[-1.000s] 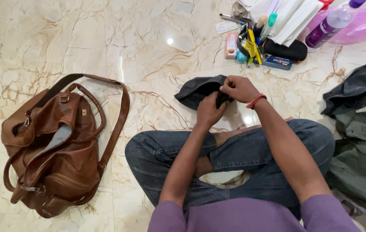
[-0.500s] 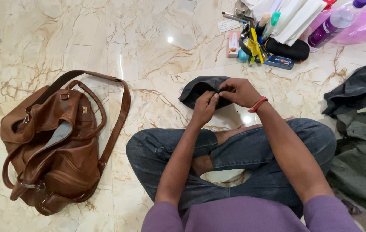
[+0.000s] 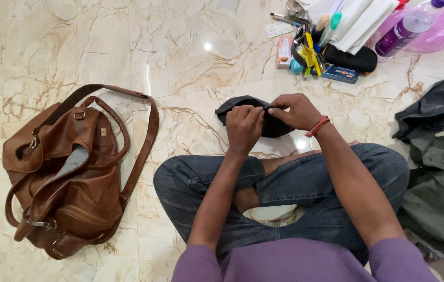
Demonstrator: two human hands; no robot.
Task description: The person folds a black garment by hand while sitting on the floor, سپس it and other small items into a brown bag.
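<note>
Both arms extended forward; left hand (image 3: 244, 124) fisted, right hand (image 3: 295, 111) pinching, fingertips meeting.

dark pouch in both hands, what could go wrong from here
Both the left hand and the right hand pinch the dark pouch at one edge, so it may slip or spill onto the floor. The pile of small items lies close ahead, so a reaching arm could scatter it.

Purple sleeves, jeans, red wristband (image 3: 317, 126)
</note>
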